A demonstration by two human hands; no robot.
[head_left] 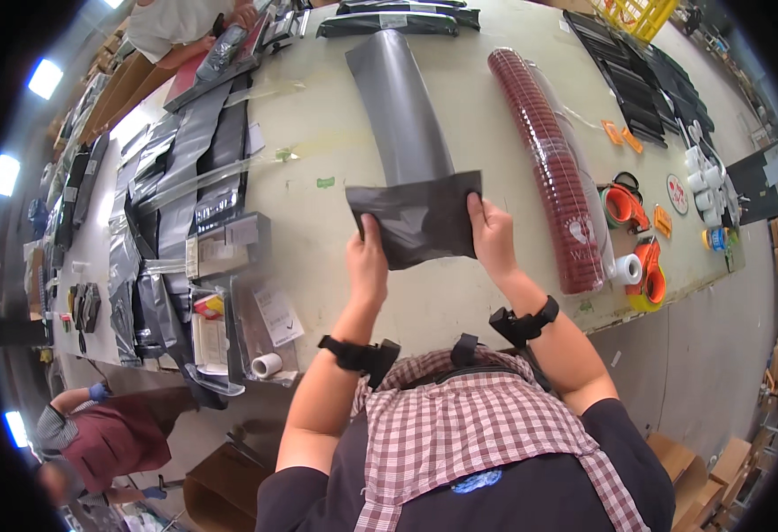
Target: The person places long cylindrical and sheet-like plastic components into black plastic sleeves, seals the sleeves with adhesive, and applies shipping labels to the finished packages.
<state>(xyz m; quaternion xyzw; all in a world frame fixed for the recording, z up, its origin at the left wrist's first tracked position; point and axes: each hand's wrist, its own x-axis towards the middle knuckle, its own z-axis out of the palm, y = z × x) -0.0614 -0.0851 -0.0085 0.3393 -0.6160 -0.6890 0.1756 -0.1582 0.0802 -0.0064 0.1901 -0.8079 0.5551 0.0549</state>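
Both my hands grip the near end of a dark grey plastic bag (pixel 424 226), raised above the table. My left hand (pixel 369 264) pinches its left edge, thumb on top. The right edge is pinched by my right hand (pixel 494 238), its fingers mostly behind the plastic. Beyond the raised end, a long, smooth grey plastic sleeve (pixel 400 106) lies flat, stretching to the far side. Whether sleeve and bag are one piece, I cannot tell. To the right of my right hand lies a long clear-wrapped roll (pixel 551 168) of dark red items.
Black plastic packages (pixel 176 177) cover the table's left side, near a box of papers (pixel 220 248). Orange tape dispensers (pixel 644 275) and white rolls (pixel 707 182) stand at right. Black bags (pixel 620 75) lie far right. One co-worker (pixel 172 35) is far left, another (pixel 114 434) lower left.
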